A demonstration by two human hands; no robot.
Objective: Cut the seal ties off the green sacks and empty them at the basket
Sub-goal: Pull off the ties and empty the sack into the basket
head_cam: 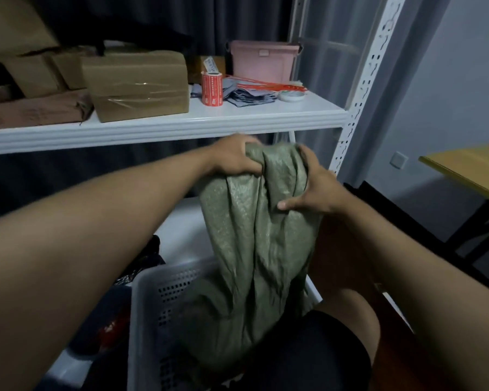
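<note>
Holding the green sack [251, 249] up by its top end, both hands have it bunched tight. The left hand [235, 158] grips the gathered fabric at the upper left, fingers curled into the folds. The right hand [314, 190] clamps the upper right side, thumb pressed across the front and fingers wrapped behind. So the sack hangs straight down between and below the hands, and its lower end drops inside the white perforated basket [164, 300], near the basket's right wall. Whether anything is coming out of the bottom is hard to say, it's pretty dark down there.

Left of the basket there's some dark stuff with a bit of red [116, 328] on the low shelf, too murky to identify. Above the hands runs a white shelf [164, 127]. On it: a taped cardboard box [137, 86] toward the left, a red roll of labels [212, 90] near the middle, a pile of grey bags [249, 94] with red ties [271, 84] lying on top, and a pink bin [263, 62] at the back right. A wooden table edge [463, 167] shows off to the right.
</note>
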